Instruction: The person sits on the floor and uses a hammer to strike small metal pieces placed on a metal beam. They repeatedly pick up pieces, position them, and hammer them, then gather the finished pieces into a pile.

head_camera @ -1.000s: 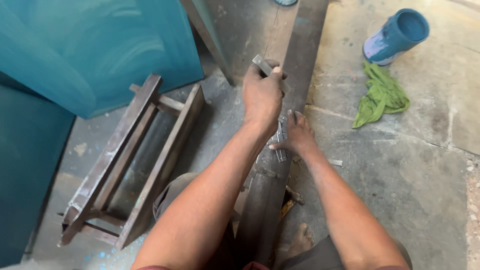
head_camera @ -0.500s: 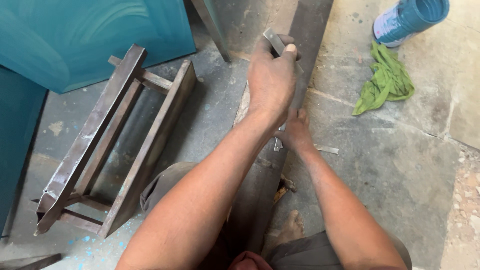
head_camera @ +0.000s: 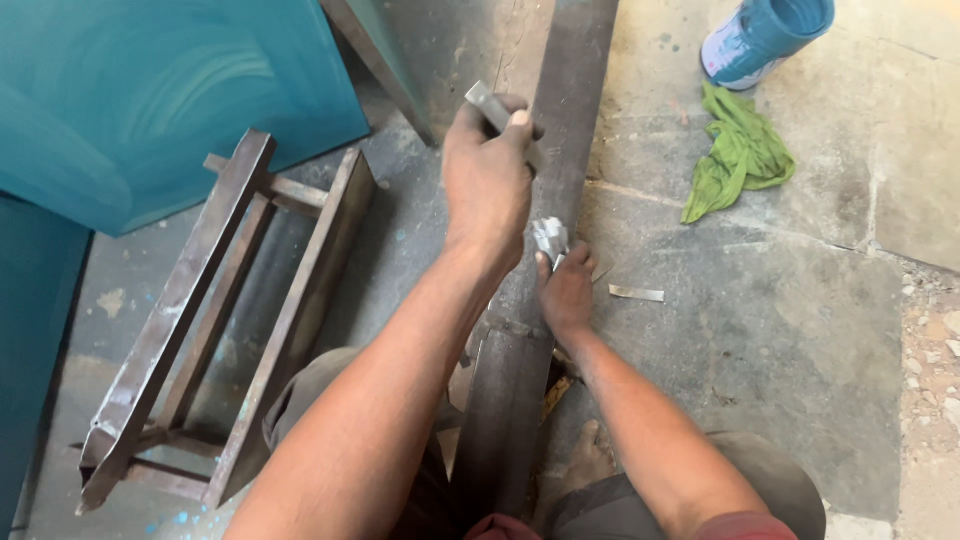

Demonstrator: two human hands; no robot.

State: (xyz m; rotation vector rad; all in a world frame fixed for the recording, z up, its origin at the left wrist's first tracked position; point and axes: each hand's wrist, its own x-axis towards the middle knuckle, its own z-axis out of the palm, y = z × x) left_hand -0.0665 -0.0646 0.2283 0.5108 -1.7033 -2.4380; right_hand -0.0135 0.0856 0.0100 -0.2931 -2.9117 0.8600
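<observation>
His left hand (head_camera: 487,175) is clenched round a short flat metal tool (head_camera: 482,98), pressed against the long steel bar (head_camera: 560,130) that runs from six o'clock up to twelve. The right hand (head_camera: 566,292), just below it, grips a crumpled grey pad (head_camera: 549,238) resting on the bar. A green rag (head_camera: 738,155) and a blue can (head_camera: 765,38) lie at two o'clock; a rusty metal frame (head_camera: 215,310) sits at nine.

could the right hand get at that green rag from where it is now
Probably yes: the right hand rests on the long metal bar, and bare floor lies between it and the green rag.
</observation>
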